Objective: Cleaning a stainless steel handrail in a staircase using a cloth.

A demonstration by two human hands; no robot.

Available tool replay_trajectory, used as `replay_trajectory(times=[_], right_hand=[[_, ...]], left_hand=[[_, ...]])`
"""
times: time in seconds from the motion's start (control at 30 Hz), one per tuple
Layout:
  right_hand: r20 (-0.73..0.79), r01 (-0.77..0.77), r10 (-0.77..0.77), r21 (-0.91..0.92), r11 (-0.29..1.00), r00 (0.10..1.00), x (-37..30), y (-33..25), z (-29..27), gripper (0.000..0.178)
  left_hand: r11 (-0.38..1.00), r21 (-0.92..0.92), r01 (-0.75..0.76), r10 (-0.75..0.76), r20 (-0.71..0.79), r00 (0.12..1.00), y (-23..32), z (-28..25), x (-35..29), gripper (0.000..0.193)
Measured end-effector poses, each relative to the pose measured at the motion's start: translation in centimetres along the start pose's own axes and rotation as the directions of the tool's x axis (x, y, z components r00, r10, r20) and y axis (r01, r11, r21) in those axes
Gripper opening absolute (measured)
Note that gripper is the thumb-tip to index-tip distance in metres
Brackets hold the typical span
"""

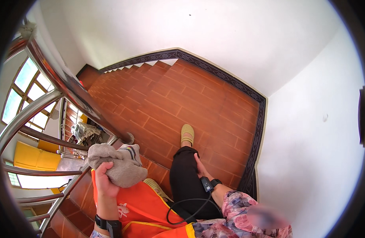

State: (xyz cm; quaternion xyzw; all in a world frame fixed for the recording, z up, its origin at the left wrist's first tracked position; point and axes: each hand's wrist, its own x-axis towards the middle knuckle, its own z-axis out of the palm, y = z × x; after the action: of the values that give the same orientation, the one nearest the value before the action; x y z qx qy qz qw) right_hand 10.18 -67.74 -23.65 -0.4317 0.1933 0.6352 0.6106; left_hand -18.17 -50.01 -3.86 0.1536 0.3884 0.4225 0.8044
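My left hand (107, 184) is closed round a bunched grey-beige cloth (125, 171) with dark stripes on one part. The cloth is held up beside the metal stair railing (83, 105), in front of its lower end. My right hand (201, 167) lies along the side of my right leg, on the black trousers (182, 178), with fingers stretched out and partly hidden by the leg. It holds nothing that I can see.
Reddish-brown tiled stairs (127, 85) lead down at the far left from the landing (206, 107). White walls with a dark patterned skirting (226, 75) border it. Through the railing a yellow cabinet (36, 158) shows below. A black cable (182, 223) loops from my right wrist.
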Motion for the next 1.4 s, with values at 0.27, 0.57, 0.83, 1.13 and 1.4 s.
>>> replay_trajectory(times=[0.27,0.57,0.83,1.13,1.4], right_hand=[[0.009,-0.055,0.055,-0.031,0.998,0.998,-1.8,0.7,-1.4,0.064],[-0.131,-0.055,-0.227,-0.948,0.313,0.965,-7.0,-10.1,-2.1,0.02],[0.412,0.502,-0.329,-0.824,0.264,0.85,-5.2,-21.1,20.2,0.025],[0.853,0.804,-0.008,-0.488,0.341,0.521,1.3,-13.4,38.5,0.025],[0.673,0.517,0.219,-0.702,0.49,0.706,-2.8,-17.6,36.6,0.026]], left_hand=[[1.0,-0.019,-0.013,0.013,-0.024,1.0,-0.3,-0.8,0.2,0.037],[0.994,-0.075,0.079,-0.072,0.093,0.993,-1.1,1.1,0.4,0.041],[0.977,0.009,0.212,-0.212,0.028,0.977,-2.4,3.9,-0.1,0.047],[0.899,0.049,0.435,-0.425,-0.144,0.894,-4.7,7.3,6.7,0.047],[0.856,0.043,0.515,-0.503,-0.16,0.85,-4.8,9.1,8.1,0.047]])
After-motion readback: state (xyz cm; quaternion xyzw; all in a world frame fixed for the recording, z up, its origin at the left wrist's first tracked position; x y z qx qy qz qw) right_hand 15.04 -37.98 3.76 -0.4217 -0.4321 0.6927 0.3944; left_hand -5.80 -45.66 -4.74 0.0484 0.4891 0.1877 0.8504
